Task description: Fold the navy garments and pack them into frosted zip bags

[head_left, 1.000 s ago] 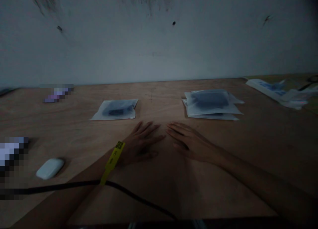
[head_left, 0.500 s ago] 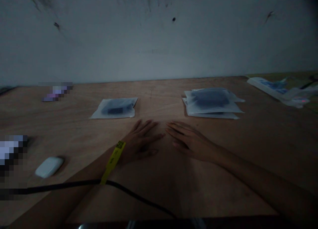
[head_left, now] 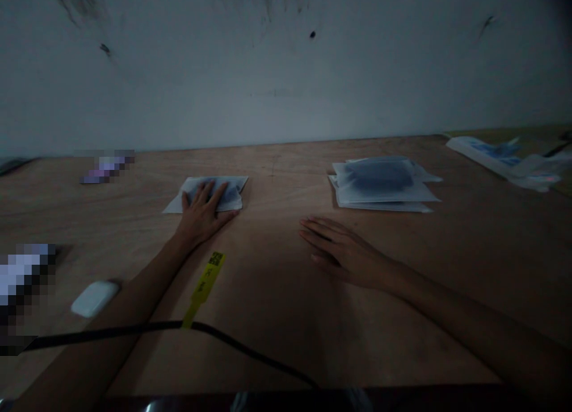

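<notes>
My left hand (head_left: 203, 215) lies with spread fingers on a frosted plastic bag (head_left: 179, 202) that has something dark inside. It rests on the bag without gripping it. Flat on the wooden table (head_left: 272, 269), my right hand (head_left: 337, 248) has its fingers stretched out and holds nothing. Just beyond it, on the right, is a stack of similar frosted bags (head_left: 384, 182), the top one with a dark item showing through. What the bags contain cannot be made out.
A black cable (head_left: 250, 352) with a yellow tag (head_left: 208, 284) crosses in front. A white rounded case (head_left: 95, 299) sits by my left forearm. At the far right lie a white power strip (head_left: 473, 152) and clear plastic. A wall (head_left: 277, 72) stands behind the table.
My left hand has moved forward and left from the table onto the single bag, fingers spread. My right hand has stayed in place.
</notes>
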A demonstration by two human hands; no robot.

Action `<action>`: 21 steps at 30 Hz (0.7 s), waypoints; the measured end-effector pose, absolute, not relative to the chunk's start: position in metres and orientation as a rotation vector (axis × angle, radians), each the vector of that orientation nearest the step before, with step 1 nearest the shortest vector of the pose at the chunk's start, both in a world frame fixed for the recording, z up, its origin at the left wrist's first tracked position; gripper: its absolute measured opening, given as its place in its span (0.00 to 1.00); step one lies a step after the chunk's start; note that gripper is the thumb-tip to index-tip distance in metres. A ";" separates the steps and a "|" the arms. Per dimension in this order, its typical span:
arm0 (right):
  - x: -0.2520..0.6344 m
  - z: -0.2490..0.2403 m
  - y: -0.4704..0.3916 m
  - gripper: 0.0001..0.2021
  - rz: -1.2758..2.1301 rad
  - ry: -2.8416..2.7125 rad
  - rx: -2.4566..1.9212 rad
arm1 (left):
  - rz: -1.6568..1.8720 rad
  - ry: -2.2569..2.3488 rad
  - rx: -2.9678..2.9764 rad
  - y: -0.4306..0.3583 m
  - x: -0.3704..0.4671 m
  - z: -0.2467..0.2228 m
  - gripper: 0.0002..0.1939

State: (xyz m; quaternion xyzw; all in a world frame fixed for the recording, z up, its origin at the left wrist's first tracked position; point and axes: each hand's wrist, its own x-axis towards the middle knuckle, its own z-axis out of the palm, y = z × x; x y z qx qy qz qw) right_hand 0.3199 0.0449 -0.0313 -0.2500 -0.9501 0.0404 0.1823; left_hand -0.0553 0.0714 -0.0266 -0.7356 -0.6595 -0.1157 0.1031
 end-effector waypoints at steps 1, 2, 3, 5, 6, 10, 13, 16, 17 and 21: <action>0.320 -0.031 0.045 0.25 0.111 -2.685 -0.703 | -0.310 -1.944 -2.199 0.073 -0.058 -0.029 0.39; 0.320 -0.031 0.045 0.25 0.107 -2.688 -0.700 | -0.293 -1.933 -2.219 0.074 -0.060 -0.031 0.39; 0.320 -0.032 0.045 0.24 0.104 -2.689 -0.699 | -0.289 -1.917 -2.225 0.074 -0.061 -0.032 0.40; 0.320 -0.032 0.045 0.24 0.099 -2.686 -0.697 | -0.290 -1.886 -2.223 0.074 -0.061 -0.032 0.40; 0.320 -0.033 0.045 0.24 0.099 -2.686 -0.700 | -0.292 -1.875 -2.219 0.074 -0.060 -0.032 0.40; 0.320 -0.034 0.046 0.24 0.120 -2.680 -0.705 | -0.289 -1.797 -2.240 0.070 -0.049 -0.031 0.41; 0.320 -0.034 0.046 0.25 0.143 -2.671 -0.714 | -0.278 -1.707 -2.275 0.063 -0.034 -0.030 0.41; 0.320 -0.034 0.046 0.25 0.149 -2.684 -0.715 | -0.268 -1.670 -2.312 0.050 -0.012 -0.027 0.42; 0.321 -0.034 0.046 0.25 0.152 -2.689 -0.714 | -0.276 -1.656 -2.328 0.045 -0.005 -0.025 0.42; 0.321 -0.033 0.045 0.27 0.233 -2.605 -0.803 | -0.382 -1.525 -2.452 0.024 0.024 -0.017 0.43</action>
